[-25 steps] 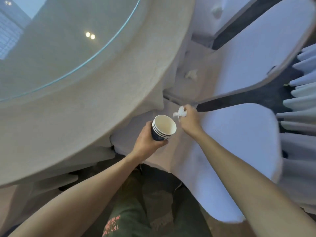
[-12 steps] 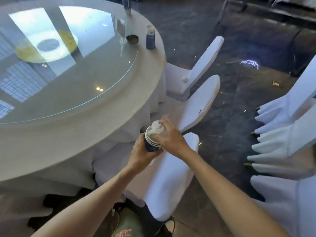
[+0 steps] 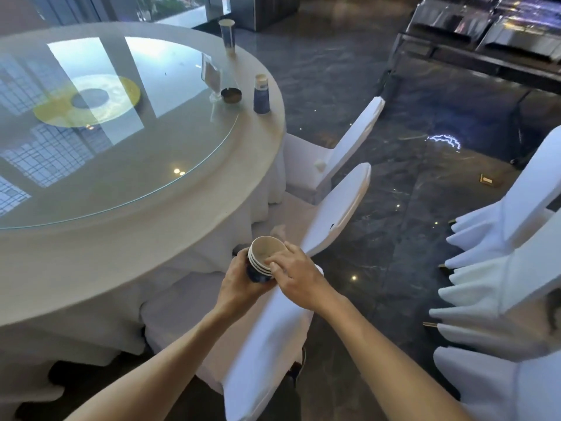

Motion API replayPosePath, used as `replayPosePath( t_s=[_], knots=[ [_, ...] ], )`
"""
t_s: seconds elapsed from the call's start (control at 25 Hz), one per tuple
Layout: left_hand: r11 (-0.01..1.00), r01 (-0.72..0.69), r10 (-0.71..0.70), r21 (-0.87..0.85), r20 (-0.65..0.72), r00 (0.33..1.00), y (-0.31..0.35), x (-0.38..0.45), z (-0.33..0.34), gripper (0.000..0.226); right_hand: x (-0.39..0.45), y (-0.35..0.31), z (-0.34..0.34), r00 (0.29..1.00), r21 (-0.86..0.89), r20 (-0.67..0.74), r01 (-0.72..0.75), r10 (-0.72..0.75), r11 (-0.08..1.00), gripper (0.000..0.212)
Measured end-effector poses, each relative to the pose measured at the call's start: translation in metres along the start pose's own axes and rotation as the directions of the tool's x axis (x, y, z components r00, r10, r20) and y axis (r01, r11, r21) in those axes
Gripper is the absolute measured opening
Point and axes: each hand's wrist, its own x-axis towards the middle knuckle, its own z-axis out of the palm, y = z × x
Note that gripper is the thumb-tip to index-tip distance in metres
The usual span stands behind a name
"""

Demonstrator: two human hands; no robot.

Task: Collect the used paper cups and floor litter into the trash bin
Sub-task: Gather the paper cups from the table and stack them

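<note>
Round, cloth-draped surface with a glass top, white-covered chairs around it on dark polished floor.

At 6 o'clock the left hand is wrapped around a nested stack of paper cups, tilted mouth-up; the right hand rests loosely curled fingers on its rim. Two more cups, one inverted and one upright, stand at the surface's edge near 12 o'clock.

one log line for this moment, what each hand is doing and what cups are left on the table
left hand: holds nested cup stack | right hand: fingertips on stack rim | left on table: two blue cups | trash bin: not in view
</note>
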Motion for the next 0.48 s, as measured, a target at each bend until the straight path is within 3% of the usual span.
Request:
replayPosePath(
  t_s=[0.16,0.32,0.48],
  knots=[
    [0.999,0.014,-0.013,0.035,-0.029,1.000,-0.010,0.042,0.024,0.077,0.035,0.037,-0.027,0.985,-0.006,0.168,-0.050,0.050,0.999,0.032],
    [0.994,0.012,-0.003,0.105,-0.083,0.997,-0.019,0.110,0.033,0.083,0.088,0.071,-0.066,0.966,-0.061,0.257,0.031,-0.015,0.998,0.031],
    [0.996,0.066,-0.055,0.063,-0.158,0.986,-0.019,0.150,0.052,0.086,0.152,0.092,-0.100,0.926,-0.127,0.373,0.113,-0.058,0.986,0.033]
  ],
)
